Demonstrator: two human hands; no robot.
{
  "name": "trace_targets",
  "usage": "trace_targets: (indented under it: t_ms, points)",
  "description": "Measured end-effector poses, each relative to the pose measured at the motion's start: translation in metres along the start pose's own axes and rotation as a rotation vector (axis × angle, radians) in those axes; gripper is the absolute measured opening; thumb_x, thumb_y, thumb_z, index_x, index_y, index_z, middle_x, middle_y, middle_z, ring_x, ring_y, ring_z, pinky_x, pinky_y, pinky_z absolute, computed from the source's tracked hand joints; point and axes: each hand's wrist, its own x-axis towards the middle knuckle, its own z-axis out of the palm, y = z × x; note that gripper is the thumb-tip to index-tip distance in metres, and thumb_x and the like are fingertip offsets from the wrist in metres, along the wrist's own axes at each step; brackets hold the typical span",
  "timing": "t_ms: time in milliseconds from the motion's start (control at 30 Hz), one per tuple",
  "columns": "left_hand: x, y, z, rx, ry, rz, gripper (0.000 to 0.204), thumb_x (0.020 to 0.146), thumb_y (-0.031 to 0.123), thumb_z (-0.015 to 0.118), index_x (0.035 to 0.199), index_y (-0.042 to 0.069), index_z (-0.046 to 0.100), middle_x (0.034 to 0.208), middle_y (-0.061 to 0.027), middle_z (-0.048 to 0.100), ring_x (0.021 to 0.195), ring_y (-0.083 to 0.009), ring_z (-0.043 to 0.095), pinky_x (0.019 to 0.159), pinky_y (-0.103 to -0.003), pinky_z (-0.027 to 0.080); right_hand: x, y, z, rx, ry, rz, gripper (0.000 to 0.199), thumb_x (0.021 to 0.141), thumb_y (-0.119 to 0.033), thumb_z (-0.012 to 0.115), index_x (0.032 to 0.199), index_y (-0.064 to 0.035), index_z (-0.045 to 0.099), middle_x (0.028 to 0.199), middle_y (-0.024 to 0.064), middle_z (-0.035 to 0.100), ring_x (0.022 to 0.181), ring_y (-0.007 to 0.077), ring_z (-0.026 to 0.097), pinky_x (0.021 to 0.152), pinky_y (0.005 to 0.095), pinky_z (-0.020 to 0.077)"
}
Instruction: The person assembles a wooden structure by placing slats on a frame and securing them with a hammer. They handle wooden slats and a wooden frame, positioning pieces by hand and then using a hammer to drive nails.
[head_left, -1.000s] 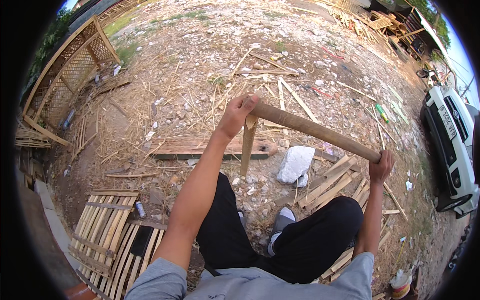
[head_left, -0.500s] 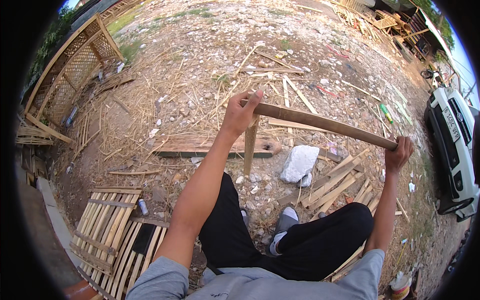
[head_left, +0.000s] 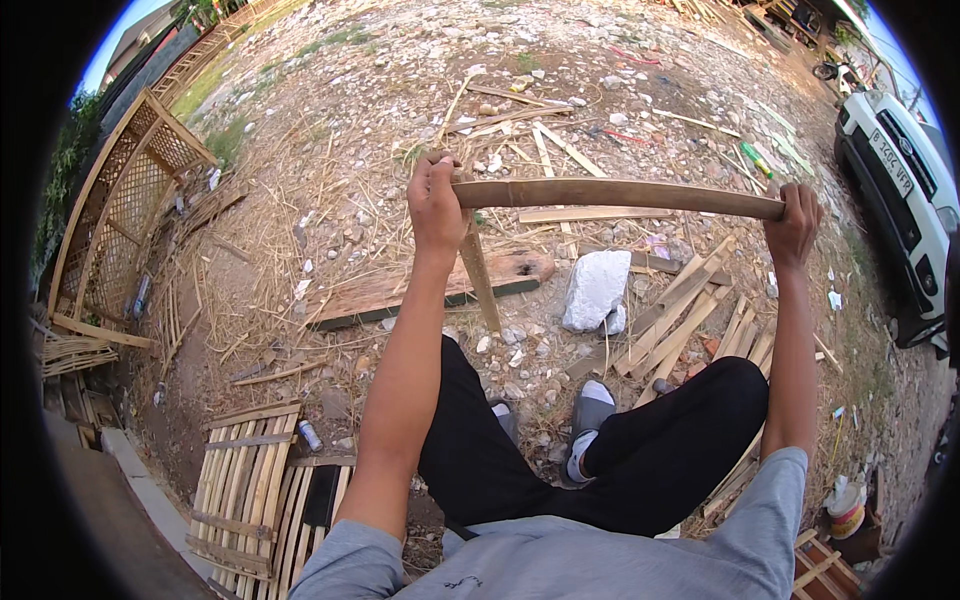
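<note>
A long bamboo slat point(head_left: 620, 194) stretches between my two hands, nearly level and slightly bowed. My left hand point(head_left: 436, 210) is closed round its left end. At the other end, the fingers of my right hand point(head_left: 793, 225) wrap round the slat. Below my left hand a narrow wooden stake point(head_left: 480, 275) slants down to the ground. Its top is partly hidden behind the hand and slat, so I cannot tell whether the hand also touches it. Behind the stake's lower part lies a thick weathered plank point(head_left: 400, 285).
A white stone block point(head_left: 597, 290) and a pile of wood strips point(head_left: 675, 320) lie before my feet. Slatted wooden panels point(head_left: 245, 480) rest at lower left. A lattice panel point(head_left: 130, 215) stands at far left, a white car point(head_left: 900, 170) at right. Rubble and straw cover the ground.
The slat has gone from sloping down rightward to nearly level. My left hand has shifted left with its end. The whole view has also turned a little, and the stake now leans more.
</note>
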Motion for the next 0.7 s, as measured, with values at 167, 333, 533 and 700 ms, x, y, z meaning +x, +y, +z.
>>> trace_targets:
  t_ms: [167,333,533,700]
  points:
    - [0.002,0.003,0.010,0.023,0.053,-0.098,0.028,0.092,0.026,0.050,0.075,0.004,0.052,0.060,-0.0010,0.046,0.049,-0.0108,0.044,0.040,-0.027,0.035,0.000,0.003,0.024,0.032,-0.078,0.019,0.016,0.074,-0.009,0.066,0.087,-0.0089,0.057,0.085,0.0065,0.055,0.087,0.0269,0.055,0.076,0.0391,0.0405]
    - [0.021,-0.013,-0.020,0.286,0.193,0.149,0.042,0.094,0.032,0.051,0.061,0.007,0.045,0.056,0.0011,0.040,0.049,-0.0112,0.043,0.041,-0.029,0.037,-0.004,-0.017,0.034,0.056,-0.099,0.091,0.025,0.070,-0.008,0.067,0.093,-0.0125,0.059,0.092,0.0051,0.056,0.095,0.0255,0.055,0.079,0.0408,0.0408]
    - [0.027,-0.006,-0.024,-0.014,0.225,0.081,0.037,0.094,0.030,0.053,0.066,0.008,0.042,0.064,-0.0032,0.042,0.057,-0.0151,0.046,0.048,-0.032,0.039,-0.014,-0.015,0.048,0.036,-0.125,0.251,0.061,0.069,-0.024,0.080,0.124,-0.0197,0.054,0.123,0.0091,0.051,0.115,0.0310,0.049,0.094,0.0474,0.0415]
    - [0.040,-0.010,-0.016,-0.009,0.216,0.129,0.025,0.086,0.016,0.050,0.065,0.006,0.041,0.066,-0.0033,0.041,0.057,-0.0144,0.042,0.050,-0.033,0.037,-0.036,-0.018,0.072,0.279,-0.129,0.451,0.086,0.070,-0.021,0.081,0.141,-0.0096,0.032,0.128,0.0185,0.047,0.118,0.0342,0.046,0.098,0.0446,0.0397]
